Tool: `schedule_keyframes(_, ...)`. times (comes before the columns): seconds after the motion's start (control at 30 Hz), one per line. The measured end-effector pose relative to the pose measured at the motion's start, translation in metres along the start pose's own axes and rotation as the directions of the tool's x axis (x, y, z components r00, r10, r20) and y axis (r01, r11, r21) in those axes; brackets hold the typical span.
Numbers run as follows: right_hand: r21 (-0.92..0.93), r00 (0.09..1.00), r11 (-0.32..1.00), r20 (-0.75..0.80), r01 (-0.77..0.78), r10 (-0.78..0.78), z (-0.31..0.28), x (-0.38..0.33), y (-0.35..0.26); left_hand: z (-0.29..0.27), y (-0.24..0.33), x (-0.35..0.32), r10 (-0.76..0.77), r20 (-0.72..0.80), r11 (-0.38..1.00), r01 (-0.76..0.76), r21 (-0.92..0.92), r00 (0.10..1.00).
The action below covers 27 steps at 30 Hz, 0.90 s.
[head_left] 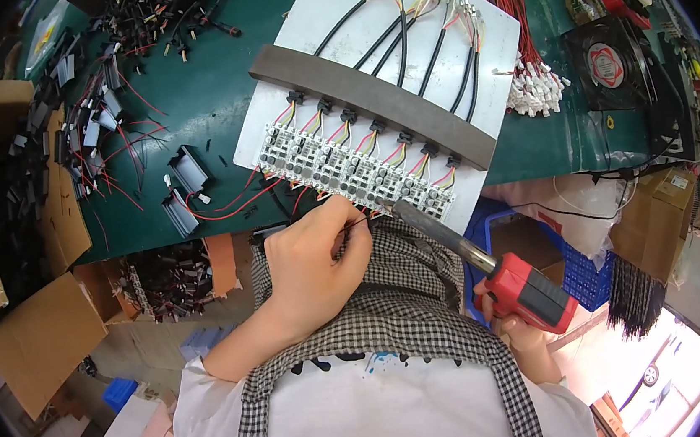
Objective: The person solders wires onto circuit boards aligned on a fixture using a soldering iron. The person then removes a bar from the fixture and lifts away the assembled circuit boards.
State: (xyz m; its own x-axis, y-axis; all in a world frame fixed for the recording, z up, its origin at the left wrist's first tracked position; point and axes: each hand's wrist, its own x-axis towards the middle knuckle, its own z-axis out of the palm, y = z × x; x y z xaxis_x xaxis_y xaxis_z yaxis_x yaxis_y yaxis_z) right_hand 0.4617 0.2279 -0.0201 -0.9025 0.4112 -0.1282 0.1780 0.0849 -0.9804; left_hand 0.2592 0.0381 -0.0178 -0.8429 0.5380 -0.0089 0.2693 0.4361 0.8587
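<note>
A row of joined white circuit boards (pixel 337 169) lies along the near edge of a pale board (pixel 436 58). Coloured wires run from the row to black cables (pixel 406 44), which pass beneath a dark bar (pixel 373 102). My left hand (pixel 316 255) is closed in a pinch at the row's near edge, on what looks like a thin dark wire; the fingers partly hide it. With my right hand (pixel 517 333), mostly hidden behind the tool, I grip a red and black soldering iron (pixel 530 290). Its tip points left, at the circuit boards' near edge beside my left fingertips.
Metal housings (pixel 189 171) with red wires lie on the green table (pixel 194 90) at left, near an open cardboard box (pixel 51 180). Black connectors (pixel 170 17) are heaped at the back. To the right are red wires with white plugs (pixel 535 87) and a fan (pixel 609 67).
</note>
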Motion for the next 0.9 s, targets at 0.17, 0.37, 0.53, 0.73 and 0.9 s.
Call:
schedule_keyframes(0.17,0.022,0.99,0.999,0.133,-0.045,0.042,-0.003,0.004,0.001,0.001,0.004,0.005,0.015,-0.012,0.997,-0.014,0.081,1.0)
schedule_keyframes(0.37,0.164,0.994,0.983,0.091,-0.08,0.066,0.003,0.008,0.001,-0.002,0.006,0.009,-0.053,0.029,0.998,0.053,0.021,0.998)
schedule_keyframes(0.53,0.106,0.992,0.991,0.109,-0.077,0.065,-0.002,0.002,0.009,-0.003,0.005,0.01,-0.064,0.046,0.998,0.063,0.019,0.997)
schedule_keyframes(0.73,0.104,0.992,0.991,0.1,-0.082,0.071,0.002,0.008,0.002,-0.004,0.007,0.01,-0.072,0.058,0.997,0.07,0.033,0.996)
schedule_keyframes(0.9,-0.048,0.997,0.998,0.066,-0.03,0.033,-0.002,-0.001,0.012,-0.003,0.007,0.01,-0.061,0.05,0.998,0.06,0.022,0.997)
